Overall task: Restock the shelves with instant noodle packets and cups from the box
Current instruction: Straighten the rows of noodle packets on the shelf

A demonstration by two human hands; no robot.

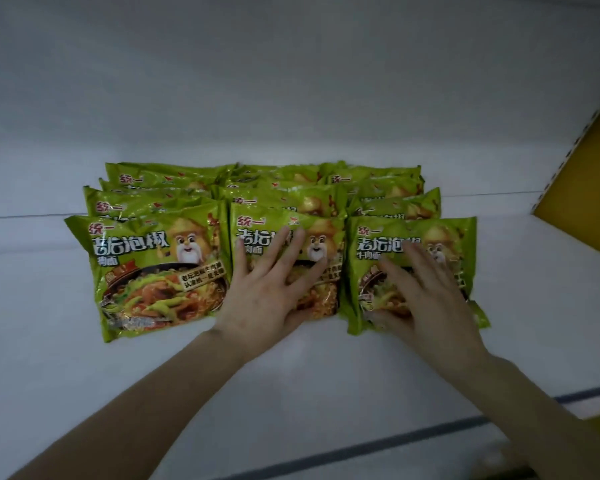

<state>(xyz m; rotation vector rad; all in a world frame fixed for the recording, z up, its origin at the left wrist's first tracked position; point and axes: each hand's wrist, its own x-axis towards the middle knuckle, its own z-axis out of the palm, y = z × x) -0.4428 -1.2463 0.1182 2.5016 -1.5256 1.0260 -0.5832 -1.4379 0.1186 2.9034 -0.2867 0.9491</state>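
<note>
Several green instant noodle packets lie in three overlapping rows on the white shelf (309, 362). My left hand (271, 289) rests flat with spread fingers on the front middle packet (326, 292). My right hand (420, 292) lies flat on the front right packet (371, 237), slightly blurred. The front left packet (153, 271) lies untouched beside my left hand. The box is out of view.
The shelf's white back wall (291, 98) rises behind the packets. A yellow side panel (589, 174) with a perforated white edge stands at the right. The shelf's front edge (361, 445) runs across the bottom, with a dark strip along it.
</note>
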